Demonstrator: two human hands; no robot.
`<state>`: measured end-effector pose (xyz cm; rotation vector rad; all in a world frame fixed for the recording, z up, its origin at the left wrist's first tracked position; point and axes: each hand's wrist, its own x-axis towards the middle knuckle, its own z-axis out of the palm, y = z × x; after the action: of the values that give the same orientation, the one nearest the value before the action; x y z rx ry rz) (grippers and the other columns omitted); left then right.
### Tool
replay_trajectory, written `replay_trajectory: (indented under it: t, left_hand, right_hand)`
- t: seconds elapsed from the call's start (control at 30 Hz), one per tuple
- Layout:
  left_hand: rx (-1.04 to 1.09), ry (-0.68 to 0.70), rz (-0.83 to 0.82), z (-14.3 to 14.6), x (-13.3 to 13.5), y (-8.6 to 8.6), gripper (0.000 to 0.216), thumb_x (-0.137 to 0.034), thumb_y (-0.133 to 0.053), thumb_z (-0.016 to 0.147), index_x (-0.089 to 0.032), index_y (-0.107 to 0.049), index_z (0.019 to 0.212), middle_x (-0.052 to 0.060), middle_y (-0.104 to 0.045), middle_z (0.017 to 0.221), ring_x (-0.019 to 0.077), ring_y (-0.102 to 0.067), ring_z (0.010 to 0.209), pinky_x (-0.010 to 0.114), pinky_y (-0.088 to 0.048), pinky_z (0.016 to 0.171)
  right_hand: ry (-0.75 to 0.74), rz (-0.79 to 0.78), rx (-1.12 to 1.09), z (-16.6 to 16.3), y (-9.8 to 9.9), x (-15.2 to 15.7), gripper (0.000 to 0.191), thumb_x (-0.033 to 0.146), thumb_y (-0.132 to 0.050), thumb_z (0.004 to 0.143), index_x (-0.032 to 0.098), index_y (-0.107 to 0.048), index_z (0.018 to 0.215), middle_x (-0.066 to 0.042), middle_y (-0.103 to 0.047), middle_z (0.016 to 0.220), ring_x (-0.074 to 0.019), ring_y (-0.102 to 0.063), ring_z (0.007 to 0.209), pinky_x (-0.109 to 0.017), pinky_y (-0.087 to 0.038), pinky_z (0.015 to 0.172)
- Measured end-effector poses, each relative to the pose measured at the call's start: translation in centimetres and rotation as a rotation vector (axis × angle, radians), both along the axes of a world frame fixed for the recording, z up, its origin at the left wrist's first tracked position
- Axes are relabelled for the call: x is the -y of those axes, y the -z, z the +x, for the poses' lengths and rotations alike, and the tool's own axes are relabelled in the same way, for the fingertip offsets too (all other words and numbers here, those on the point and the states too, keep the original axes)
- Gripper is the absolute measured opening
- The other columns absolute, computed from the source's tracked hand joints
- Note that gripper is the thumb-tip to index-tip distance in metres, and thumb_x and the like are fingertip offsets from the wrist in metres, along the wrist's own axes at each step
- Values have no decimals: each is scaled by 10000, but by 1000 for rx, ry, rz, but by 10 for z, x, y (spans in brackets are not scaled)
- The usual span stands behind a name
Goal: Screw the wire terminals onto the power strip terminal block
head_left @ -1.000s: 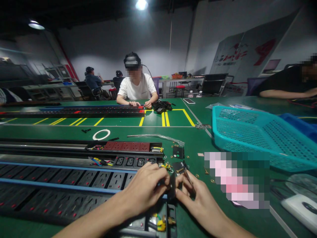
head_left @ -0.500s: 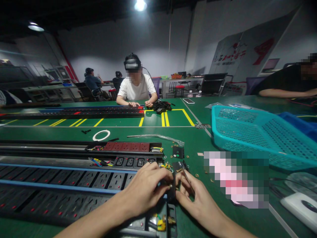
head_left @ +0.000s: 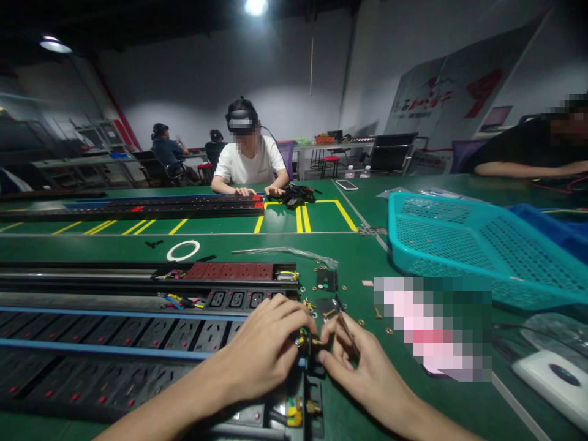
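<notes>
My left hand (head_left: pixel 261 349) rests over the end of a long black power strip (head_left: pixel 138 337), its fingertips shut on a small terminal part with a green and brass end (head_left: pixel 302 338). My right hand (head_left: pixel 362 367) pinches a slim metal tool (head_left: pixel 345 324) between thumb and fingers, right next to the left fingertips. Under the hands, a black plate (head_left: pixel 327 308) lies on the green mat. Brass washers (head_left: pixel 343 287) and small screws are scattered around it. Part of the strip's end is hidden by my hands.
A second strip with red sockets (head_left: pixel 234 271) and loose wires lies beyond my left hand. A teal plastic basket (head_left: pixel 441 239) and a blurred object (head_left: pixel 432 327) are to the right. A co-worker (head_left: pixel 248 159) works across the table beside another long strip.
My hands have drawn closer together around the small terminal part. The whole view has shifted slightly, with the table contents sliding a little left.
</notes>
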<state>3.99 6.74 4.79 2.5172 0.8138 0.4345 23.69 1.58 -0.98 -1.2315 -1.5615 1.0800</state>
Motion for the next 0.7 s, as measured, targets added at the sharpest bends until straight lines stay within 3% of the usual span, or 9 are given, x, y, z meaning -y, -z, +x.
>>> replay_trajectory:
  t: [0.23,0.37,0.47,0.57,0.7]
  left_hand:
    - [72,-15,-20,0,-1,-2,459,89,-398,714,-221,-571,1006,21,-622,1053,219,-509,1026,360,-428,902]
    - [48,13,22,-4,0,3,633,94,-400,697,-263,-551,1197,19,-623,1175,222,-520,1083,398,-424,969]
    - [96,-32,61,-6,-1,8,755,72,-426,716,-274,-428,1387,47,-592,1261,228,-527,1130,419,-430,1007]
    - [142,-99,55,-7,-1,10,697,7,-453,802,-257,-366,1441,67,-603,1186,231,-565,1075,414,-467,965]
    - [136,-77,25,-5,1,9,585,-99,-532,896,-261,-358,1431,52,-648,1110,241,-589,1028,422,-468,936]
  right_hand:
    - [-20,-9,-24,1,-2,3,171,286,-609,865,222,-452,844,40,-492,764,-93,-405,558,-231,-331,511]
    - [-19,-16,-41,0,-4,3,226,341,-591,896,234,-414,805,54,-440,724,-106,-378,582,-234,-313,518]
    - [-3,-28,-62,0,-3,2,264,379,-604,891,240,-397,804,56,-409,727,-110,-381,598,-229,-316,517]
    - [-2,-19,-67,0,-1,2,235,340,-628,874,234,-422,832,60,-422,739,-95,-367,563,-224,-305,499]
    - [-12,-4,-39,-1,0,2,180,282,-631,867,224,-461,872,54,-478,755,-85,-375,533,-225,-318,497]
